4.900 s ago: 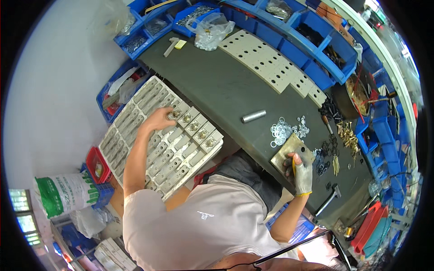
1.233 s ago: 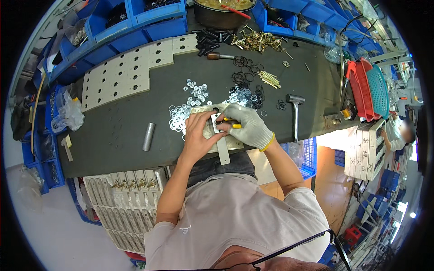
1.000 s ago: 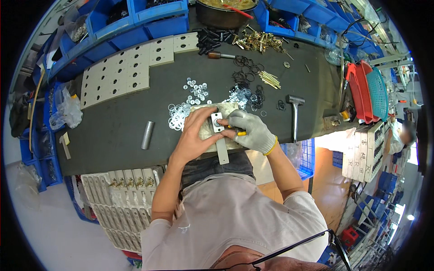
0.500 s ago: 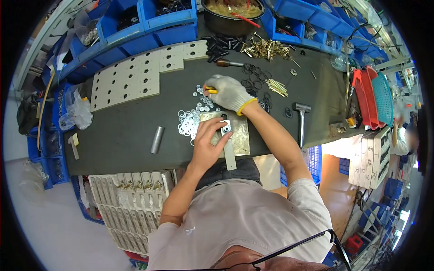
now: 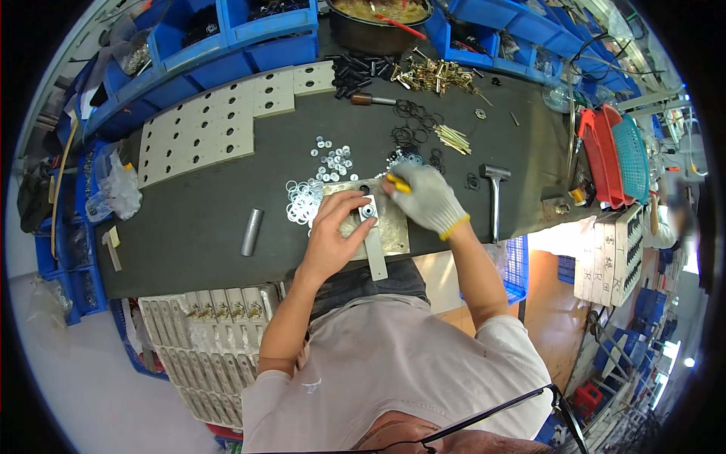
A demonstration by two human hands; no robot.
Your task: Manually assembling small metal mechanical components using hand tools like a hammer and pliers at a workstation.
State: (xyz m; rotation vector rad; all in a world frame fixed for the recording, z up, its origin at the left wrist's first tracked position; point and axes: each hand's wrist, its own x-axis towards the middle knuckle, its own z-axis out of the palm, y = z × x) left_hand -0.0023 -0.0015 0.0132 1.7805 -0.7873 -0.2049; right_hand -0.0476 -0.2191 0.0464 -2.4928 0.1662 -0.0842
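My bare left hand [image 5: 330,231] is closed around the upper part of a narrow metal plate [image 5: 376,257], with its fingers on either side of a round fitting [image 5: 368,212]. The narrow plate lies on a square metal base plate [image 5: 395,231] by the table's near edge. My right hand [image 5: 429,198], in a white knitted glove with a yellow cuff, is just right of the fitting, fingertips pinched together. Something yellow shows at those fingers; what they hold is too small to make out. Small rings [image 5: 395,157] lie partly hidden behind the glove.
White rings [image 5: 302,202] and small round washers [image 5: 333,160] lie left of the base plate. A metal cylinder [image 5: 252,232] is farther left, a hammer [image 5: 495,200] at the right. Perforated plates [image 5: 198,132], brass pins [image 5: 439,77], black rings [image 5: 412,136] and blue bins [image 5: 189,38] stand farther back.
My right hand has left the small washers and come right and nearer, beside the fitting. The left hand keeps its hold on the narrow plate. The whole view has shifted slightly.
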